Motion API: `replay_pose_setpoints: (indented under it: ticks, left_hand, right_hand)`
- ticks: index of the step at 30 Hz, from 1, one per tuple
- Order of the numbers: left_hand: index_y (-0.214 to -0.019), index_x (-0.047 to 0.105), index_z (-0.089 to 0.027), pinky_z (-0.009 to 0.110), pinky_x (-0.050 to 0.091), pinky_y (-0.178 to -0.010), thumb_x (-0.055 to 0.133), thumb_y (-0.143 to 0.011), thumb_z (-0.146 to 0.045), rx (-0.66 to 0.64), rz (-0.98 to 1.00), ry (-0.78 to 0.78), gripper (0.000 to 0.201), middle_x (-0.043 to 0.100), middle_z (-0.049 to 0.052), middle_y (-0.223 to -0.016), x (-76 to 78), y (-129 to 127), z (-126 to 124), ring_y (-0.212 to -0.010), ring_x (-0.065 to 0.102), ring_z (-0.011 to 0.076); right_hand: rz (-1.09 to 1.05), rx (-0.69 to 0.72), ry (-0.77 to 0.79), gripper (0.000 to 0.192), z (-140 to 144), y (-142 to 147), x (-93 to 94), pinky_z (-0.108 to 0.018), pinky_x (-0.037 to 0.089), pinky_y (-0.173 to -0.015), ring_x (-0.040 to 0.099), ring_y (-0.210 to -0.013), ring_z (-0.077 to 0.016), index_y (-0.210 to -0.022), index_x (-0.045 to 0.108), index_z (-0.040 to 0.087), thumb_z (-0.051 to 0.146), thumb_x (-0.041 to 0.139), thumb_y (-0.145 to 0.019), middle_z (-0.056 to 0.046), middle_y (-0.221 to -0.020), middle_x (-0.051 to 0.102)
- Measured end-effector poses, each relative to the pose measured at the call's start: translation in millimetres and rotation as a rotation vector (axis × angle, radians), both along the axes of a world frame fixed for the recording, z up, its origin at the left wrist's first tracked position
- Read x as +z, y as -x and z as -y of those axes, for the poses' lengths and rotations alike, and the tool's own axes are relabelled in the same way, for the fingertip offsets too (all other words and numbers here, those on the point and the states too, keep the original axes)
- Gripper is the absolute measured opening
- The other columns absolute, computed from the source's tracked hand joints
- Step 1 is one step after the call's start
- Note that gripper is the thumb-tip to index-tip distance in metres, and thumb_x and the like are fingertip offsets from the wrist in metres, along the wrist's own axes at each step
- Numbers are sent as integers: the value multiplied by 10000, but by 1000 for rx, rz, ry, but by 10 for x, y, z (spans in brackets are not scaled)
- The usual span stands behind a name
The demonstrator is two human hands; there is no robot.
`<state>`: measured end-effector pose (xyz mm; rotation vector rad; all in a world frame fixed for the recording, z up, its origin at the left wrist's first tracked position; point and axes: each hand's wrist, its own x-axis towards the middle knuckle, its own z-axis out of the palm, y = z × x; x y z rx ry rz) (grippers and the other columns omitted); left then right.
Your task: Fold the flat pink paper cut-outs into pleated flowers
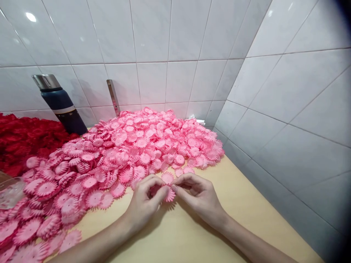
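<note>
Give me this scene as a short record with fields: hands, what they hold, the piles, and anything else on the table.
left hand: pinching the pink flower piece, fingers curled
right hand: pinching the same piece from the other side
pink flower piece: held between both hands just above the table
pink pile: large heap behind and left of the hands
red pile: far left
flask: dark, steel cap, by the tiled wall

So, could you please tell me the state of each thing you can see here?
Left hand: pinching the pink flower.
Right hand: pinching the same flower.
Pink flower: held between both hands, just above the table.
Pink flower heap: loose pile on the table.
Red flower heap: piled at far left.
Flask: upright, capped.
</note>
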<state>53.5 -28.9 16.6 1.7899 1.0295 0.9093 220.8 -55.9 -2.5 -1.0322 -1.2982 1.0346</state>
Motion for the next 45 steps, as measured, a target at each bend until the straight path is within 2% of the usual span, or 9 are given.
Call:
replay_pose_setpoints:
  ticks: [5, 10, 14, 22, 28, 33, 36, 39, 45]
  left_hand:
    - [-664, 644, -149, 256, 401, -595, 590, -852, -311, -7, -38, -28, 254, 611, 46, -685, -23, -3, 18, -636, 546, 161]
    - [-602, 585, -149, 249, 355, -547, 534, -886, -348, -3, -90, -80, 351, 548, 23, -612, -57, 15, 18, -580, 500, 145]
    - [-573, 544, -153, 249, 332, -532, 528, -885, -349, -2, -136, -108, 368, 511, 10, -586, -53, 19, 22, -554, 467, 135]
    - [-592, 607, -138, 247, 359, -541, 554, -870, -371, -33, -116, -58, 367, 583, 33, -594, -44, 32, 17, -562, 508, 141]
    - [-626, 646, -125, 240, 407, -542, 616, -836, -351, -20, 8, 42, 310, 643, 50, -623, -53, 16, -3, -572, 567, 148]
    - [-805, 687, -122, 238, 456, -603, 667, -803, -326, -16, 92, 97, 206, 700, 59, -743, -72, -3, -5, -658, 618, 164]
    - [-738, 686, -121, 226, 425, -575, 644, -819, -352, 21, 36, 62, 248, 676, 46, -685, -73, 6, 0, -628, 588, 151]
    - [-678, 669, -117, 221, 380, -539, 609, -840, -360, 16, -43, 26, 298, 633, 32, -619, -65, 22, 5, -576, 543, 132]
    - [-615, 628, -113, 222, 330, -509, 597, -839, -322, 1, -117, -32, 307, 563, 13, -555, -50, 34, 13, -522, 466, 110]
  right_hand:
    - [-1, -7, -3, 109, -1, -16, 8, -283, 562, -679, 661, -739, -176, -800, 670, 173, 276, 705, -784, -47, -789, 679]
    - [-18, 94, 2, 140, 17, -23, 34, -301, 575, -701, 666, -754, -176, -863, 656, 177, 258, 721, -768, -43, -818, 675]
    - [-16, 118, 6, 204, 18, -16, 29, -320, 580, -716, 669, -764, -183, -890, 659, 176, 216, 760, -717, -41, -843, 675]
    - [13, 202, -13, 99, 17, -24, 40, -308, 568, -798, 664, -885, -190, -839, 706, 182, 193, 735, -745, -63, -954, 667]
    - [-12, 143, -17, 78, 3, -19, 31, -324, 566, -813, 662, -923, -210, -846, 728, 183, 217, 711, -778, -83, -970, 683]
    - [-103, 57, 17, 145, -14, -35, 31, -292, 568, -781, 678, -845, -187, -871, 717, 192, 203, 759, -733, -59, -892, 711]
    - [-146, 51, 46, 169, -23, -36, 32, -258, 566, -763, 677, -811, -161, -860, 713, 199, 189, 783, -707, -36, -858, 710]
    - [-176, 105, 50, 176, -31, -32, 22, -241, 566, -740, 668, -804, -145, -866, 712, 215, 168, 779, -710, -21, -865, 700]
    - [-155, 193, 16, 213, -23, -50, -6, -285, 560, -810, 659, -902, -171, -896, 703, 229, 135, 767, -716, -35, -955, 681]
